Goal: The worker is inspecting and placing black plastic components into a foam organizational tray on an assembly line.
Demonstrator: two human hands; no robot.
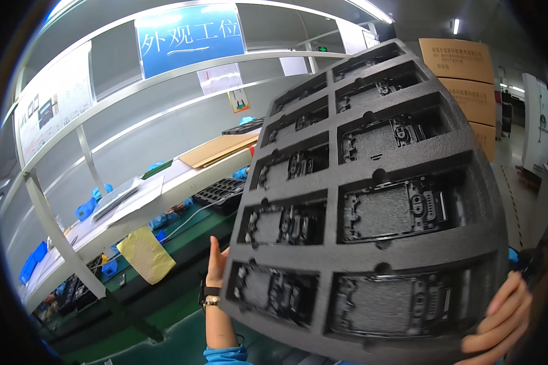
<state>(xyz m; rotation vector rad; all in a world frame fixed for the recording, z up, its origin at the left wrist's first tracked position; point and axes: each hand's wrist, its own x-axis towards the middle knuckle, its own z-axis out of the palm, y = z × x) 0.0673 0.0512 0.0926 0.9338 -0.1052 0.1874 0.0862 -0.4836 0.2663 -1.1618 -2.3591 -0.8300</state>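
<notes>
A large black foam tray is tilted up in front of me. Its two columns of recesses hold several thin black phone frames with cutouts along one end. My right hand grips the tray's lower right corner, fingers wrapped over the edge. At the lower left edge, my left hand supports it with one digit pointing up; the other fingers are mostly hidden behind the foam. A dark band and a bracelet circle the left wrist.
A white-framed shelf with papers and blue bins stands left, above a green bench. A yellow cloth hangs there; another black tray lies behind. Stacked cartons rise at the right.
</notes>
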